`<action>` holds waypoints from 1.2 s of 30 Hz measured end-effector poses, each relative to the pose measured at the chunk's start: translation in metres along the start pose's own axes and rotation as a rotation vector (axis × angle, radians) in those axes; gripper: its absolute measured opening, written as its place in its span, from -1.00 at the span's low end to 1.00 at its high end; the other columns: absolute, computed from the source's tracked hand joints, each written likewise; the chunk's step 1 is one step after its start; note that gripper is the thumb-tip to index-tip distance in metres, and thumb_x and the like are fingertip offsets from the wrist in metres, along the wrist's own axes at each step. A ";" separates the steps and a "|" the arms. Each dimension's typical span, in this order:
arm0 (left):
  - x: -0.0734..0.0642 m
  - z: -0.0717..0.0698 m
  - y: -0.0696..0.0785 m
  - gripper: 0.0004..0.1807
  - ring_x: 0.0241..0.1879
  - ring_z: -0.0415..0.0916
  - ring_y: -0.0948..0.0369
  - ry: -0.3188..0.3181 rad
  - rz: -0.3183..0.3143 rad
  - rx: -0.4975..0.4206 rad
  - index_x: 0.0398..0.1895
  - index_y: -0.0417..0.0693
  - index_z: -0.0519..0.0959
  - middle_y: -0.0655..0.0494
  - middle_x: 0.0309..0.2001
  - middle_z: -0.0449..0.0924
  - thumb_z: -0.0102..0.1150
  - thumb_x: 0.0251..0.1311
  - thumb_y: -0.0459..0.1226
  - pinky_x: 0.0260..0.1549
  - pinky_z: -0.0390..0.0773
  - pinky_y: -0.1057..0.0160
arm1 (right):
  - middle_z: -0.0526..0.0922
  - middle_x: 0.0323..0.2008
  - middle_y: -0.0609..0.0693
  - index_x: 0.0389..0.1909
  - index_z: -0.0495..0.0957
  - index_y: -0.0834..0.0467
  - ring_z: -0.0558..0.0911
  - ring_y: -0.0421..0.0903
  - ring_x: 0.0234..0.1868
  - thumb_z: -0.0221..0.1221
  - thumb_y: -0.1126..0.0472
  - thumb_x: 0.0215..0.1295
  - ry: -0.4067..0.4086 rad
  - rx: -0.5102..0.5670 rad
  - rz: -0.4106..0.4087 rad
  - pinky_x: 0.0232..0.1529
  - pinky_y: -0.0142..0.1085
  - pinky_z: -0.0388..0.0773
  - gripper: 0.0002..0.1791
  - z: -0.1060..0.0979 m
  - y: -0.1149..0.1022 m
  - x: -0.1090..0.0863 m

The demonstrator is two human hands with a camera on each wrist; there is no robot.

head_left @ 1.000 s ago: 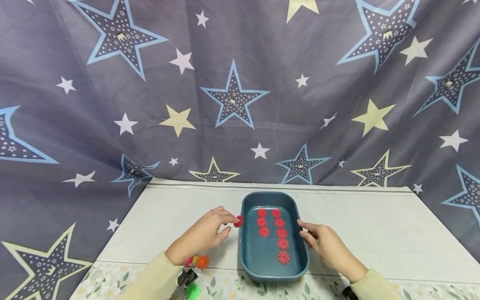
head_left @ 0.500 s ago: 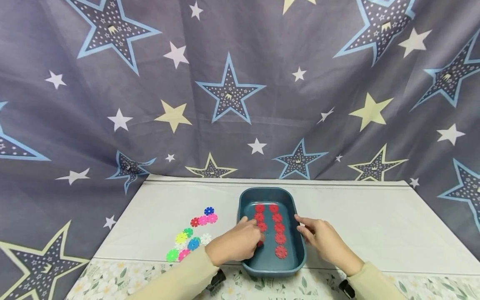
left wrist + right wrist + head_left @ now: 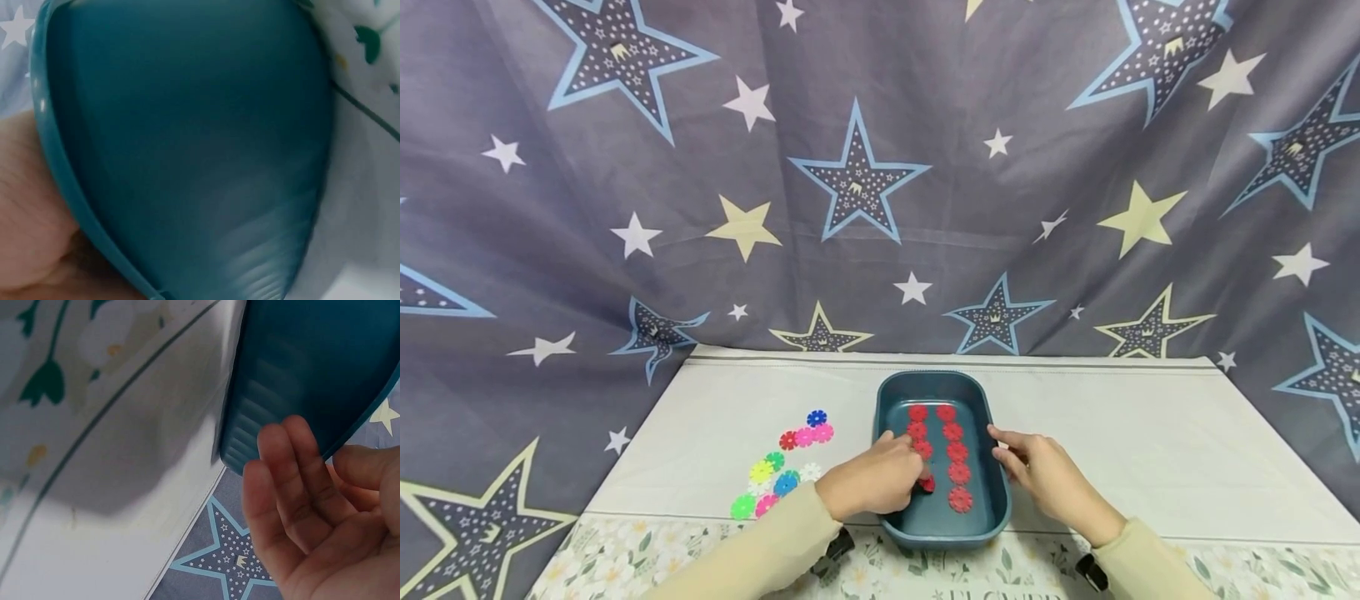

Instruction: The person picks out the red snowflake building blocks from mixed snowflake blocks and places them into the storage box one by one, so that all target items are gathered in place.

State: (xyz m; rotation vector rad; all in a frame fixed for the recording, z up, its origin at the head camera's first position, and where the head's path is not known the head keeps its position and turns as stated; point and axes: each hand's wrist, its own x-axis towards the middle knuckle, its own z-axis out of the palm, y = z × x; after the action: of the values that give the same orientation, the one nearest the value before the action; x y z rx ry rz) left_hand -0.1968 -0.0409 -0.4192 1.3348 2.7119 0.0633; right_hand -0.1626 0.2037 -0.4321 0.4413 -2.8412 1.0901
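Note:
My left hand (image 3: 883,475) reaches over the near-left rim of a dark teal tray (image 3: 917,527). Its fingertips pinch a red snowflake disc (image 3: 928,484) low against the tray floor, below the left column; part of that disc is hidden by the fingers. Three red discs (image 3: 917,412) show in the left column. The right column holds several red discs (image 3: 959,472) in a line. My right hand (image 3: 1048,479) holds the tray's right rim with thumb and index finger. In the right wrist view, its other fingers (image 3: 275,494) lie along the outside of the wall.
Left of the tray lies a loose group of discs: blue (image 3: 817,418), pink (image 3: 805,437), red (image 3: 787,440), yellow (image 3: 762,472), green (image 3: 743,507) and white (image 3: 810,472). A star-patterned curtain (image 3: 1000,208) hangs behind the white table (image 3: 1097,417).
My left hand carried a red disc from outside the tray's left rim into the tray, then lowered it below the left column. My right hand stays at the right rim.

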 end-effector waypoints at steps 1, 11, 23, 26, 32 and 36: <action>0.000 0.001 0.001 -0.84 -0.35 0.26 0.28 -0.006 -0.002 0.040 -0.50 0.09 0.69 0.30 -0.32 0.62 0.24 0.00 -0.40 -0.34 0.17 0.27 | 0.50 -0.66 -0.16 0.19 0.45 0.28 0.50 -0.17 -0.61 0.09 0.22 0.37 0.000 0.004 0.006 -0.59 -0.36 0.37 -0.58 0.000 0.000 0.000; -0.001 0.000 0.008 -0.89 -0.22 0.32 0.23 -0.029 -0.061 0.230 -0.58 0.11 0.62 0.26 -0.19 0.58 0.24 0.06 -0.25 -0.25 0.25 0.22 | 0.48 -0.65 -0.20 0.20 0.44 0.29 0.52 -0.15 -0.59 0.09 0.22 0.37 -0.005 0.009 0.006 -0.56 -0.36 0.42 -0.57 -0.001 -0.003 0.002; -0.034 -0.023 -0.028 -0.71 -0.27 0.29 0.22 0.295 0.036 -0.006 -0.08 -0.09 0.62 0.15 -0.24 0.50 0.10 0.12 -0.39 -0.19 0.34 0.23 | 0.50 -0.66 -0.22 0.19 0.46 0.28 0.52 -0.16 -0.61 0.11 0.24 0.34 -0.005 0.000 0.033 -0.55 -0.36 0.42 -0.58 0.002 -0.001 0.000; -0.053 -0.027 -0.044 -0.70 -0.21 0.33 0.20 0.343 -0.021 -0.052 -0.07 -0.09 0.62 0.13 -0.18 0.53 0.10 0.11 -0.38 -0.12 0.35 0.17 | 0.49 -0.67 -0.21 0.19 0.45 0.28 0.52 -0.15 -0.61 0.11 0.24 0.34 -0.006 0.001 0.040 -0.56 -0.35 0.41 -0.58 0.003 -0.002 0.000; -0.093 -0.021 -0.092 -0.69 -0.21 0.37 0.11 0.365 -0.187 -0.105 -0.07 -0.15 0.61 0.02 -0.19 0.55 0.24 0.05 -0.36 -0.14 0.38 0.09 | 0.49 -0.67 -0.20 0.20 0.44 0.28 0.51 -0.16 -0.61 0.10 0.25 0.35 -0.014 0.000 0.038 -0.57 -0.35 0.41 -0.58 0.003 -0.003 -0.001; -0.116 -0.010 -0.127 -0.68 -0.23 0.38 0.10 0.314 -0.350 -0.142 -0.07 -0.17 0.60 0.03 -0.28 0.52 0.28 0.05 -0.36 -0.19 0.41 0.09 | 0.49 -0.68 -0.18 0.21 0.44 0.28 0.52 -0.13 -0.61 0.10 0.26 0.35 -0.018 0.000 0.050 -0.55 -0.35 0.42 -0.58 0.004 -0.003 0.000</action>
State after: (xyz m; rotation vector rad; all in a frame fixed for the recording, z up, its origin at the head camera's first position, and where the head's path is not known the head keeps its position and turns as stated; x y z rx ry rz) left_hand -0.2275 -0.2102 -0.4105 0.8585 3.0865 0.4586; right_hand -0.1613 0.1988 -0.4327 0.3840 -2.8835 1.0995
